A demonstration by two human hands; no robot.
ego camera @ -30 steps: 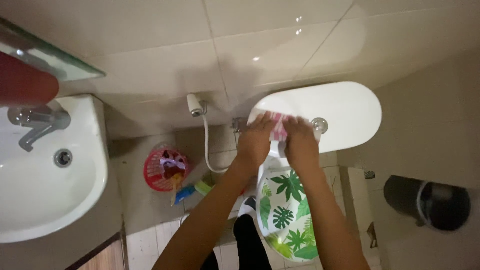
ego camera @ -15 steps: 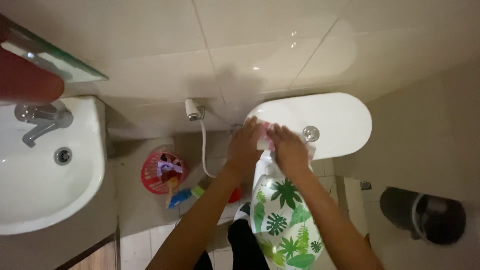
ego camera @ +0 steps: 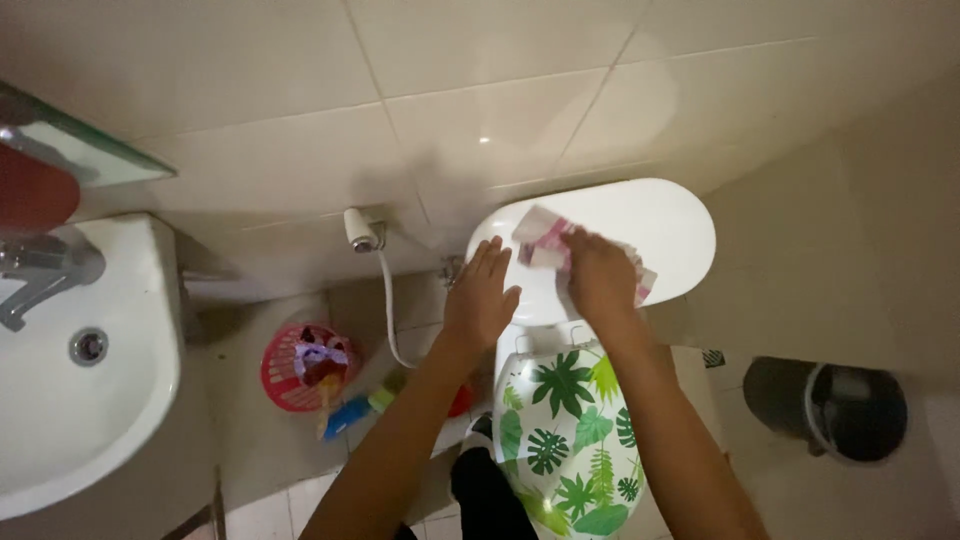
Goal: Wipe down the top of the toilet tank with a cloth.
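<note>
Toilet tank lid [ego camera: 670, 215], pink cloth [ego camera: 545, 238] under right hand [ego camera: 598, 275]

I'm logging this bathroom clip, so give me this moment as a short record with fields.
place: tiled bathroom, seen from above
left hand: flat and open at the tank lid's left edge, holding nothing
right hand: pressing a pink-and-white cloth on the lid
below hands: toilet seat cover with green leaf print, shut
left side: sink, pink basket, spray hose
right side: dark bin
</note>
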